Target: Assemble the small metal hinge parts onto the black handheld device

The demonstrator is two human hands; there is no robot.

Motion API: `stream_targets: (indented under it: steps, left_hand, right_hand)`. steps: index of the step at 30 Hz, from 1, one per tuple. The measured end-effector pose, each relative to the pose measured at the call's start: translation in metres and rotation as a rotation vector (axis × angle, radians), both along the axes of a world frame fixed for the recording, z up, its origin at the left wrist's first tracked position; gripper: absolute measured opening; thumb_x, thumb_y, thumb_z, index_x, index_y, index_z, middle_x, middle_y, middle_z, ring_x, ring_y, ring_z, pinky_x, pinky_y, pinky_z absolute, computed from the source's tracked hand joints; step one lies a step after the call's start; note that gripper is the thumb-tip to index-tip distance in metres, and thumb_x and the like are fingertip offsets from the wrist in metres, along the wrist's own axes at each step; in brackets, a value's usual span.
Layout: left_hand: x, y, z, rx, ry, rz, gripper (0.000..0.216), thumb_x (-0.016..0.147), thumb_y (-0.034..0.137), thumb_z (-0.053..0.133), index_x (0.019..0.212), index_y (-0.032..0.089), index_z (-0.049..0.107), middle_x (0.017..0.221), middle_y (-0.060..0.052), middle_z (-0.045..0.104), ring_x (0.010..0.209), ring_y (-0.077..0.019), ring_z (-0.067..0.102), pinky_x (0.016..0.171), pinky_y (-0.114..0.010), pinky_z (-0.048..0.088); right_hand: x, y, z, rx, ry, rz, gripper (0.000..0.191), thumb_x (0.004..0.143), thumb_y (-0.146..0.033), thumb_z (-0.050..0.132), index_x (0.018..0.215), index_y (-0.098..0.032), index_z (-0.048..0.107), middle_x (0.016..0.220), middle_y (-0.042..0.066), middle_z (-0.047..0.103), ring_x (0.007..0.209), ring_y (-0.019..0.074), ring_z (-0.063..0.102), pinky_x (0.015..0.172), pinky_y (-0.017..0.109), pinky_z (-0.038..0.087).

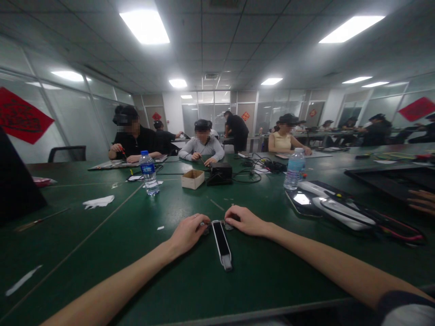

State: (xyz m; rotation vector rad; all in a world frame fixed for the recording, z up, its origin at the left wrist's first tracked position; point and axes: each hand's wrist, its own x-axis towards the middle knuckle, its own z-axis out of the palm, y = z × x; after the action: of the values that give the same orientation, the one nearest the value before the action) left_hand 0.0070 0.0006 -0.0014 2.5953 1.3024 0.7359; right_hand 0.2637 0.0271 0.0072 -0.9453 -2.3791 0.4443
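A long, flat black strip with a white rim and a pale grey end (pixel 221 242) lies on the green table between my hands. To its left, my left hand (pixel 189 232) is closed, fingertips together at a small greyish piece (pixel 205 229) by the strip's far end. My right hand (pixel 245 220) is closed on the other side, its fingertips pinched at another small greyish piece (pixel 229 226). Both pieces are partly hidden by the fingers and too small to name.
A small open cardboard box (pixel 192 179) and a black box (pixel 219 173) with cables stand ahead. Water bottles stand left (pixel 148 174) and right (pixel 295 170). White-and-black tools (pixel 343 213) lie at right, near another person's hand (pixel 422 201). Several people sit across the table.
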Motion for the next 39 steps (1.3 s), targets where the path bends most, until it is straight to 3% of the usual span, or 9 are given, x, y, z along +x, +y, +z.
stream_targets:
  steps: [5, 11, 16, 25, 39]
  left_hand:
    - [0.0006, -0.0005, 0.0009, -0.003, 0.001, 0.007, 0.018, 0.092, 0.015, 0.054, 0.105, 0.022, 0.064, 0.098, -0.001, 0.068, 0.084, -0.017, 0.064, 0.075, -0.027, 0.05]
    - [0.0009, -0.0002, 0.001, -0.002, -0.004, 0.0, 0.019, 0.091, 0.014, 0.054, 0.105, 0.022, 0.064, 0.098, -0.001, 0.069, 0.085, -0.0172, 0.064, 0.077, -0.028, 0.05]
    - [0.0008, 0.0004, 0.0009, 0.007, 0.008, 0.01, 0.019, 0.09, 0.014, 0.054, 0.105, 0.022, 0.064, 0.097, -0.001, 0.069, 0.085, -0.0175, 0.065, 0.077, -0.028, 0.05]
    - [0.0004, -0.0012, 0.0022, -0.001, 0.013, 0.007, 0.019, 0.091, 0.015, 0.053, 0.105, 0.021, 0.064, 0.097, -0.002, 0.068, 0.084, -0.0173, 0.064, 0.077, -0.028, 0.05]
    - [0.0004, -0.0016, 0.0027, 0.001, 0.008, 0.004, 0.019, 0.091, 0.014, 0.053, 0.105, 0.022, 0.063, 0.097, -0.001, 0.068, 0.084, -0.0172, 0.064, 0.078, -0.028, 0.05]
  right_hand:
    - [0.0006, 0.0012, -0.0005, 0.043, -0.024, 0.058, 0.02, 0.096, -0.025, 0.05, 0.091, -0.016, 0.068, 0.091, 0.006, 0.066, 0.086, 0.0177, 0.059, 0.079, 0.032, 0.048]
    - [0.0001, -0.001, 0.0009, 0.033, 0.025, -0.017, 0.026, 0.099, -0.029, 0.044, 0.096, -0.016, 0.067, 0.094, 0.007, 0.065, 0.087, 0.0174, 0.059, 0.08, 0.031, 0.047]
    - [-0.0003, -0.0012, 0.0017, 0.033, -0.031, 0.046, 0.035, 0.101, -0.031, 0.038, 0.09, -0.017, 0.069, 0.09, 0.007, 0.065, 0.087, 0.0178, 0.058, 0.08, 0.031, 0.046]
    - [-0.0002, -0.0008, 0.0021, 0.04, -0.048, 0.027, 0.042, 0.103, -0.036, 0.035, 0.089, -0.017, 0.069, 0.088, 0.006, 0.063, 0.086, 0.0173, 0.057, 0.078, 0.03, 0.045]
    - [-0.0003, -0.0019, 0.0023, 0.055, 0.005, 0.001, 0.036, 0.101, -0.029, 0.037, 0.091, -0.016, 0.069, 0.09, 0.006, 0.065, 0.087, 0.0172, 0.059, 0.081, 0.031, 0.046]
